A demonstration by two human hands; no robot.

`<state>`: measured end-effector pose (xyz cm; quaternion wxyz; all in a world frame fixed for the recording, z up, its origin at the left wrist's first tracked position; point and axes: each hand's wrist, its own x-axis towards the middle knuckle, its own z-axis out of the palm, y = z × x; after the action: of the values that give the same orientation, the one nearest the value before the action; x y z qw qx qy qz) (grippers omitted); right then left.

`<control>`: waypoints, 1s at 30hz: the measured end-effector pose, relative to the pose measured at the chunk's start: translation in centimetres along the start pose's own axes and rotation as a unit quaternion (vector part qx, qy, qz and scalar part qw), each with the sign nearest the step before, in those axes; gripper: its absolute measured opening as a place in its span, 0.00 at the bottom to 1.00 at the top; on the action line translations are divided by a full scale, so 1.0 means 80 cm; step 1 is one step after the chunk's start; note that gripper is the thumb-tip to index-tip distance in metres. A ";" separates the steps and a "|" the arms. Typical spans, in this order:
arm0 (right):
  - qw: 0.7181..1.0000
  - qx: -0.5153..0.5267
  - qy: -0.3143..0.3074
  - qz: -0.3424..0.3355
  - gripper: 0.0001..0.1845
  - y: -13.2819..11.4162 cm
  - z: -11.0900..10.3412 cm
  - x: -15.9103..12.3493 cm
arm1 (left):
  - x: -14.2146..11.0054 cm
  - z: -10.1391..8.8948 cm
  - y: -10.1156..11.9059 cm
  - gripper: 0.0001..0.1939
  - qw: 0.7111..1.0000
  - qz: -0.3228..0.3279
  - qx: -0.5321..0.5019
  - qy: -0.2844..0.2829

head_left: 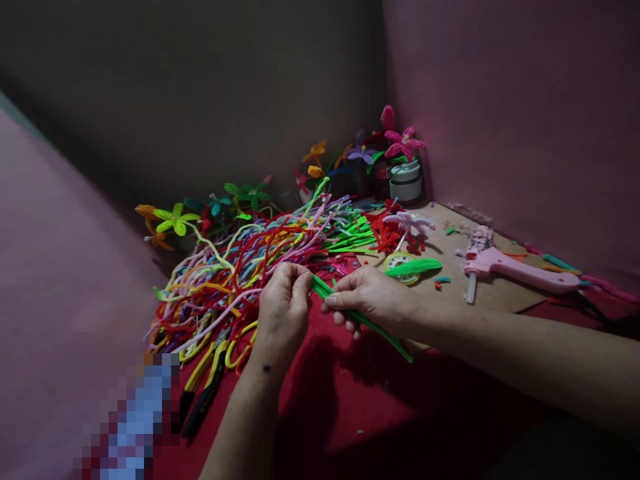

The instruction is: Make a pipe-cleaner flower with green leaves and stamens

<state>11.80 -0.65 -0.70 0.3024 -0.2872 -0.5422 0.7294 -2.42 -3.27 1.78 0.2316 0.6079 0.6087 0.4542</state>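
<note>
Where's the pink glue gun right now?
Head view, right side: the pink glue gun rests on the brown board, beyond the right forearm, right of the green leaf-shaped piece.

You are at a small craft corner, with a dark wall (pixel 225 87) at the far side and a pink wall (pixel 515 120) meeting it on the right; whether it belongs to a home or a workshop cannot be told. The handicraft shows in the large pile of coloured fuzzy stems (pixel 240 253) left of centre and the green strip (pixel 385 337) you hold; pliers (pixel 213 373) lie near left on the red surface (pixel 317 333); a pink glue gun (pixel 525 269) rests on cardboard (pixel 493 293) at right; fuzzy flowers stand along the far side, a yellow-green flower (pixel 177 219) left, a pink flower (pixel 404 141) right.
</note>
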 end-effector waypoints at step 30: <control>0.993 -0.017 -0.002 0.116 0.10 0.006 0.002 0.007 | 0.029 -0.011 -0.035 0.13 0.960 -0.153 -0.232 -0.019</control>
<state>11.27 -0.40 -1.17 0.2096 -0.3516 -0.5180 0.7511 -4.99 -0.90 0.53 0.4448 0.4455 0.5676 0.5306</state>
